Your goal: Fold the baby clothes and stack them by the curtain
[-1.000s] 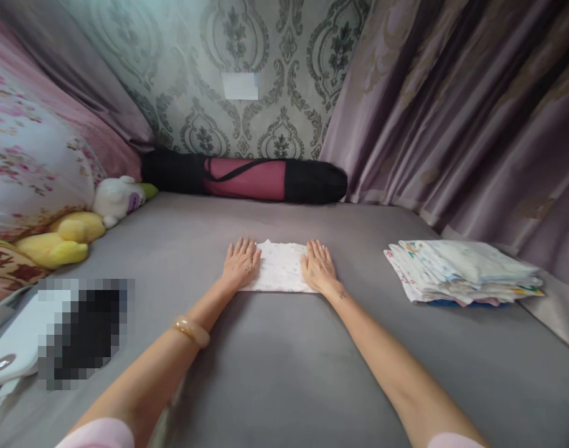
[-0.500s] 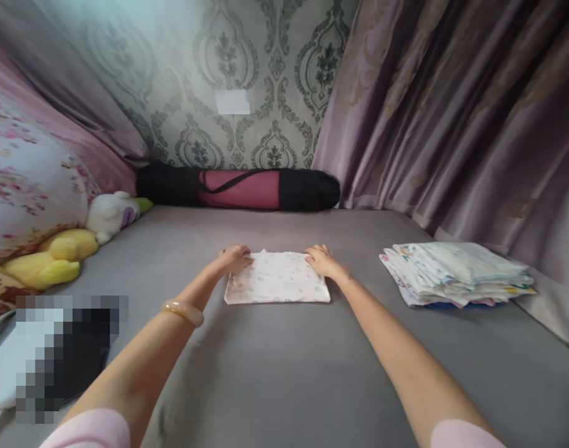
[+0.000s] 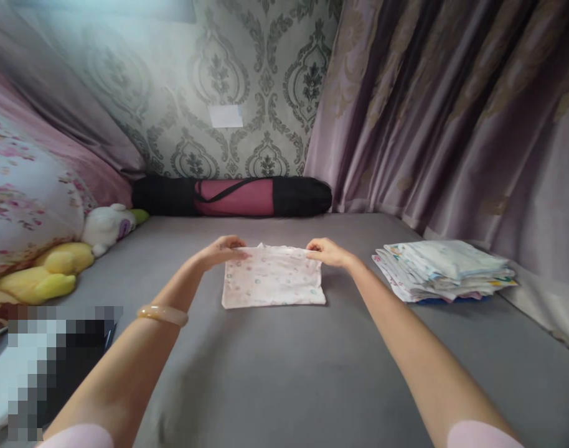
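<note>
A white cloth point(image 3: 274, 277) with small pastel prints, folded into a rectangle, is in the middle of the grey bed sheet point(image 3: 284, 367). My left hand point(image 3: 223, 250) pinches its far left corner between thumb and fingers. At the far right corner, my right hand point(image 3: 328, 251) pinches it the same way. The far edge looks slightly raised between both hands, while the near edge rests on the sheet. A pale bangle point(image 3: 163, 315) circles my left wrist.
A stack of folded cloths point(image 3: 446, 267) lies at the right. Along the wall stretches a black and pink roll bag point(image 3: 233, 197). Plush toys point(image 3: 55, 267) and a floral pillow point(image 3: 25, 199) line the left side. A blurred-out object point(image 3: 55, 367) lies near left.
Both hands have gone from lying over the far corners to pinching them, and the cloth's far edge has lifted a little. The view has tilted slightly.
</note>
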Demonstrator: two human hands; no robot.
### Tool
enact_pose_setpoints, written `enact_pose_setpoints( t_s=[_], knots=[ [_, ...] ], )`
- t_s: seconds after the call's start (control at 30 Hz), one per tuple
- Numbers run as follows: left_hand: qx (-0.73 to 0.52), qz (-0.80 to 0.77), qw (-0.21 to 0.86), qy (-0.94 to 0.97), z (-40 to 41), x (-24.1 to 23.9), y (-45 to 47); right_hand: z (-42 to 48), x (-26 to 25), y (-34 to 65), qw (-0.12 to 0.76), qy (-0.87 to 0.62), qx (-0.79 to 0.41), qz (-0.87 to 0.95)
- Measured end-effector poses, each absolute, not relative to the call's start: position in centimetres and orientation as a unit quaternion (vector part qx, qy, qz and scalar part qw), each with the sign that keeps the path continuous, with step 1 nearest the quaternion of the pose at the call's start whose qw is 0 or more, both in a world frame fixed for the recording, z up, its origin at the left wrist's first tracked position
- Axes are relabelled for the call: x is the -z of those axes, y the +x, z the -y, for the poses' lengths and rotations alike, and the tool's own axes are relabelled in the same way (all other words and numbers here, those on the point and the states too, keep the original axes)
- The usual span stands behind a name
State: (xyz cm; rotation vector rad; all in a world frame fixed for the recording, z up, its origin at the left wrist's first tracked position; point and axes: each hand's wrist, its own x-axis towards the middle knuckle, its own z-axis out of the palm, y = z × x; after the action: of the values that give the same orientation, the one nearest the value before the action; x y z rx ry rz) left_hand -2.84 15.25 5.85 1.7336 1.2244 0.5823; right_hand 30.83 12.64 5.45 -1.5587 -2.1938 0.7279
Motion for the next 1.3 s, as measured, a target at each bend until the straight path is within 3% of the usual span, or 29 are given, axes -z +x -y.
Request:
enact_pose_setpoints(
  t_s=[0.1, 0.23, 0.37, 0.53, 0.77, 0.9, 1.07, 1.3],
  knots=[
    [-0.310, -0.441, 0.446, 0.715, -14.7, -8.5, -3.0, -12.0, -7.7, 31.8, 0.293, -0.492, -0.274, 0.772],
    [-0.344, -0.428, 0.306, 0.778, -12.8, -10.4, -3.5, -9.4, -9.8, 32.4, 0.367, -0.465, -0.168, 0.788],
    [-0.248, -0.419, 0.182, 0.854, -9.1, -7.7, -3.8, -5.0, -7.3, 32.6, 0.274, -0.436, -0.060, 0.855],
    [-0.144, -0.330, 0.184, 0.915, -4.3, -2.8, -4.2, -0.2, -2.2, 33.0, 0.135, -0.418, -0.103, 0.892],
    [-0.138, -0.413, 0.179, 0.882, -4.4, -2.8, -3.3, -0.6, -2.9, 30.9, 0.145, -0.485, -0.090, 0.858],
    [-0.168, -0.439, 0.114, 0.875, -6.1, -1.5, 1.0, -3.2, -2.2, 26.6, 0.142, -0.514, -0.058, 0.844],
    [-0.081, -0.517, 0.038, 0.851, -7.2, 1.3, 6.0, -5.8, 0.1, 22.2, 0.080, -0.562, -0.087, 0.819],
    [-0.037, -0.544, 0.044, 0.837, -7.4, 2.4, 6.8, -6.2, 1.6, 21.6, 0.064, -0.582, -0.112, 0.803]
  ],
)
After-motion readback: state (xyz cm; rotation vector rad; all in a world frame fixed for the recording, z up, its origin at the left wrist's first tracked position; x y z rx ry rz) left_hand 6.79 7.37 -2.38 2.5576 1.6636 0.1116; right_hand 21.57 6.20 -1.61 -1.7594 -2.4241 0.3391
